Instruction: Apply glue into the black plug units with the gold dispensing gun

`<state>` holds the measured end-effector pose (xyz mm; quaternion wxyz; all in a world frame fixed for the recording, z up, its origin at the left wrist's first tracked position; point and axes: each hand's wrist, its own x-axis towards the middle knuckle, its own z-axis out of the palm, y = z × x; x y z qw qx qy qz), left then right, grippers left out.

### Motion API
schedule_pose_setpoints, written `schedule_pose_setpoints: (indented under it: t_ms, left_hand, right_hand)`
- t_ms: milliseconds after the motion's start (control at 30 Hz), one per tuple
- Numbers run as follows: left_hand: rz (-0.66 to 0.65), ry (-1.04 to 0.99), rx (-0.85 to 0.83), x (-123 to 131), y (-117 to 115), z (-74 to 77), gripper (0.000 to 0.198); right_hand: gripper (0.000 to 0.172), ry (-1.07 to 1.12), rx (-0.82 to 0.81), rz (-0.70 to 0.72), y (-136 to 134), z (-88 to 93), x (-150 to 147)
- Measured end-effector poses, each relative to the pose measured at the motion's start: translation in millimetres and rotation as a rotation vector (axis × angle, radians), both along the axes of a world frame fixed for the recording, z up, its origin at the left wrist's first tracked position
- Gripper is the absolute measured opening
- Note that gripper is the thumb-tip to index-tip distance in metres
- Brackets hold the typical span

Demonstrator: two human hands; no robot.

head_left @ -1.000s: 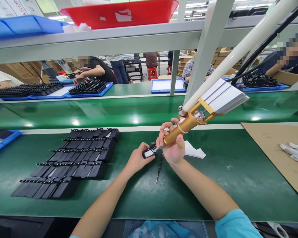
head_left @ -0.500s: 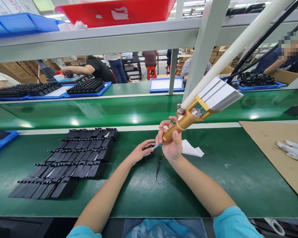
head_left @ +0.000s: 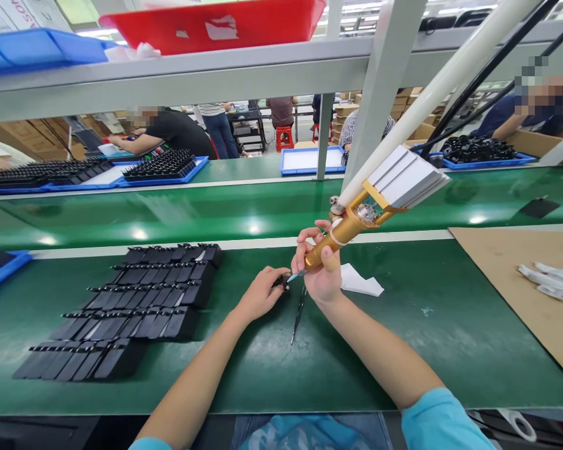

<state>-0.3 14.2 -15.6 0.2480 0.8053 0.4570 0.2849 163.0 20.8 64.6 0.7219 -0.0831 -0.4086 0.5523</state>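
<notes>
My right hand is wrapped round the gold barrel of a hanging dispensing tool, its thin tip pointing down-left. My left hand is closed on a small black part, held against the green mat right at the tool's tip. The part is mostly hidden by my fingers. A white hose and a ribbed white block rise from the tool toward the upper right. Black tweezers lie on the mat just below my hands.
Rows of black parts lie left on the green mat. A white paper scrap sits behind my right hand. Cardboard with white gloves is at right. Beyond the conveyor belt, other people work at blue trays.
My left hand has turned the black part over and lowered it to the mat, so its white face no longer shows. The tool and right hand shifted slightly left and up.
</notes>
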Motion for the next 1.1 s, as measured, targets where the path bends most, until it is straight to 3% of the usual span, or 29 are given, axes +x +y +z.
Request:
schedule_pose_setpoints:
  t_ms: [167, 333, 700, 833, 933, 1100]
  left_hand:
    - [-0.026, 0.076, 0.059, -3, -13, 4.4, 0.043]
    - [0.046, 0.093, 0.075, 2, -16, -6.3, 0.036]
    - [0.234, -0.107, -0.057, 11, -15, -14.3, 0.025]
    - [0.221, -0.15, 0.016, 14, -17, -20.4, 0.021]
    - [0.16, -0.028, 0.183, 13, -18, -25.7, 0.023]
    - [0.165, 0.38, 0.362, 14, -21, -29.2, 0.046]
  right_hand:
    - [0.035, -0.012, -0.002, -0.007, 1, -0.8, 0]
    - [0.033, -0.004, 0.004, -0.008, 3, -1.1, 0]
    - [0.034, -0.002, -0.004, 0.001, 4, -0.2, 3]
    - [0.032, 0.008, -0.001, 0.011, 4, 0.5, 3]
    - [0.033, 0.006, -0.014, 0.005, 4, 1.2, 3]
    - [0.034, -0.002, -0.024, 0.0, 4, 1.9, 3]
